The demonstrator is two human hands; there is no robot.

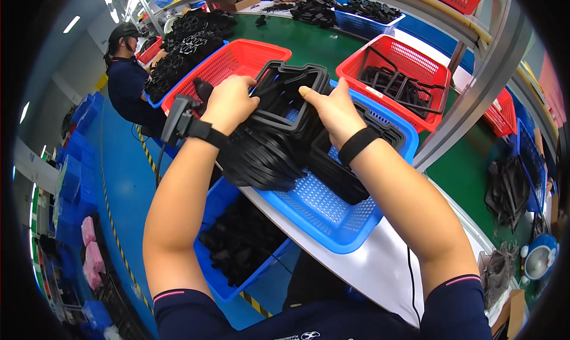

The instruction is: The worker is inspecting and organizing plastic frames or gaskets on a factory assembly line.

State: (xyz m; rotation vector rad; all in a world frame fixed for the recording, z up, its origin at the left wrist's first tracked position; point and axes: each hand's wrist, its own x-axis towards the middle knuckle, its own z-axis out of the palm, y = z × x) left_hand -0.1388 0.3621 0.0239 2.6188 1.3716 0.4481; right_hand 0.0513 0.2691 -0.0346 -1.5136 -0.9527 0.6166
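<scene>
Over the blue basket [338, 240], my left hand [230, 107] is closed with its fingers curled on the left edge of a rectangular black plastic frame [274, 121]. My right hand [337, 115] grips the same frame at its right side, thumb laid over the rim; its other fingers are partly hidden. The frame is tilted, and dark pieces show through its opening. Beneath my hands a row of nested black frames [261, 162] leans on the basket's left side. More black frames [341, 182] stand in the basket below my right hand.
A red basket [261, 50] lies behind my left hand, and another red basket [436, 73] with black frames stands at right. A metal post [481, 90] rises beside it. Below the white table edge [380, 269], a blue bin [222, 286] holds black parts. A co-worker [124, 78] stands left.
</scene>
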